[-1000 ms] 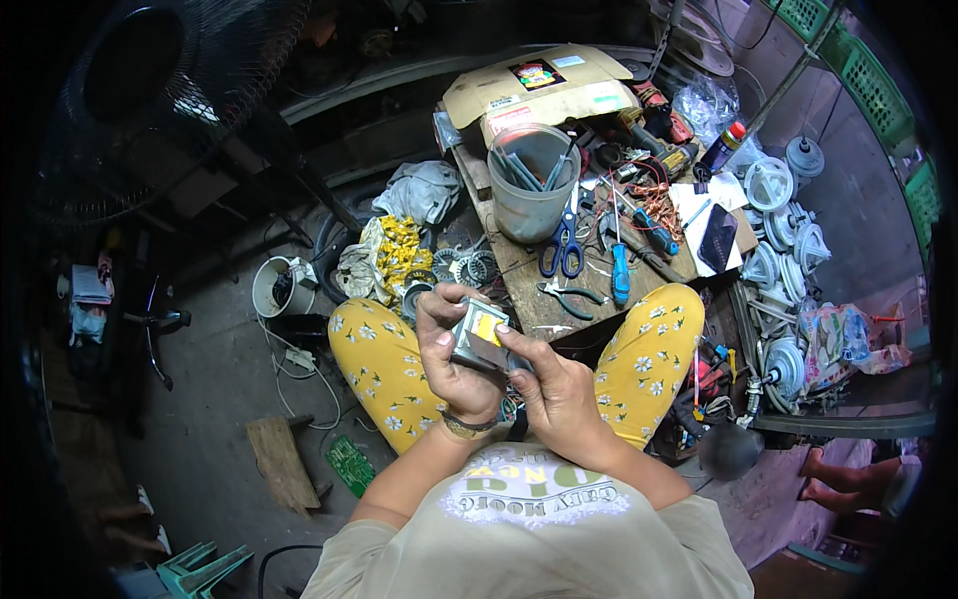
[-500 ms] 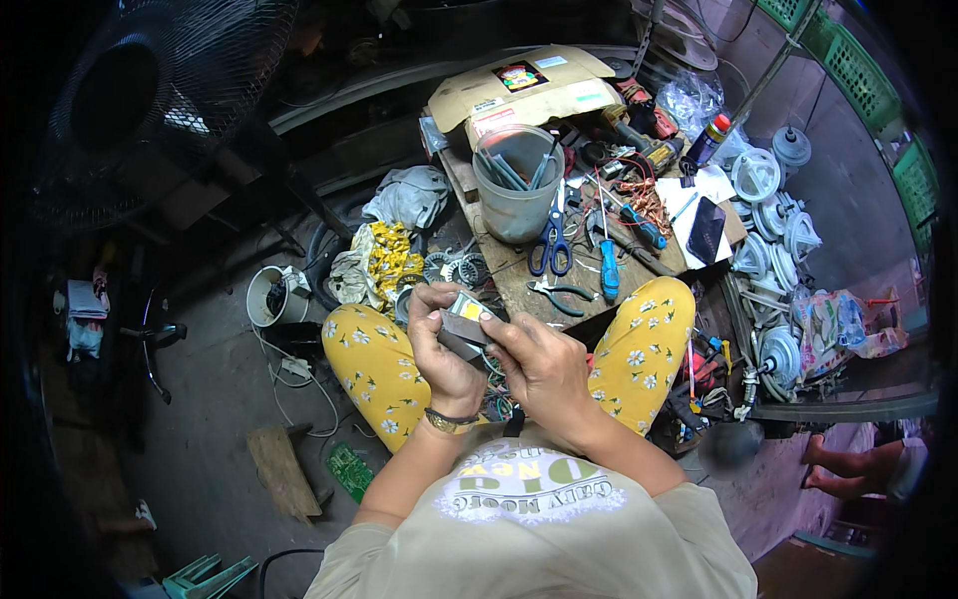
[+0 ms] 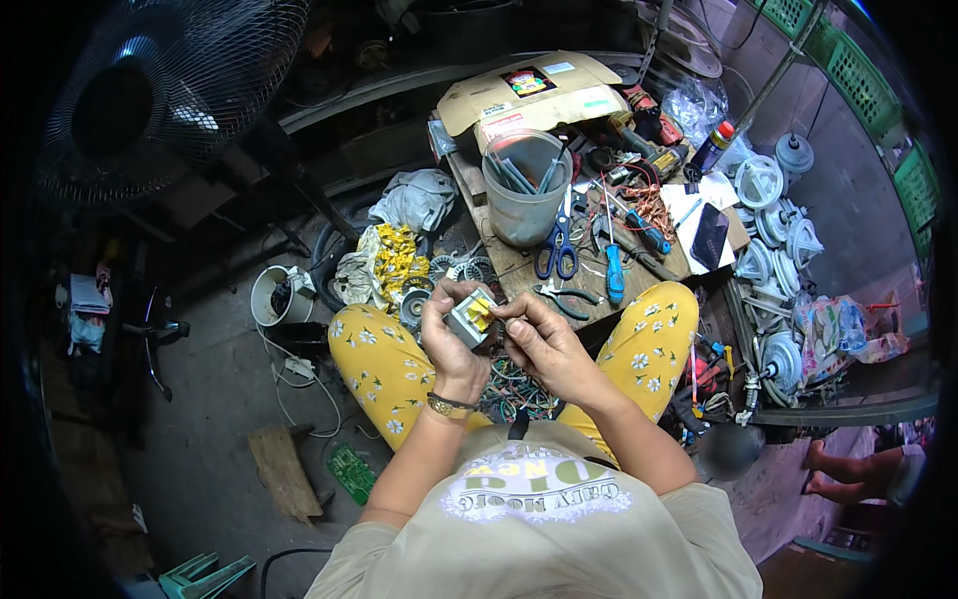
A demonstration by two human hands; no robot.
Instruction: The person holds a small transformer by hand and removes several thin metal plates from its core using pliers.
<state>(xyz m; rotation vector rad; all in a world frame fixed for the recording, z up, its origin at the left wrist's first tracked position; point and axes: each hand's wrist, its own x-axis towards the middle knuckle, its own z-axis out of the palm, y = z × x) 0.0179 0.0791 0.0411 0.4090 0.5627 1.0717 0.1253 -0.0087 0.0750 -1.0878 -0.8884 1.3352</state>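
Observation:
In front of my lap, my left hand (image 3: 451,351) is closed around a small transformer (image 3: 465,325) with a grey metal core and a yellow-wrapped middle. My right hand (image 3: 555,351) is at its right side, thumb and forefinger pinched close to the yellow part. What sits in that pinch is too small to make out. Cut wires (image 3: 521,391) in several colours lie below, between my knees. Just beyond my hands, pliers (image 3: 567,299) and blue-handled scissors (image 3: 557,250) rest on a wooden board (image 3: 511,272).
A translucent bucket (image 3: 521,215) with grey strips stands on the board. Near it are a blue screwdriver (image 3: 614,272), a phone (image 3: 710,236) and copper wire (image 3: 655,208). White plastic parts (image 3: 776,255) pile up at right. A fan (image 3: 150,100) and white pail (image 3: 279,296) stand left.
The dark flat piece that lay across the transformer under my right hand no longer shows there. My right hand has shifted slightly right, uncovering more of the transformer's yellow part, which is tilted differently.

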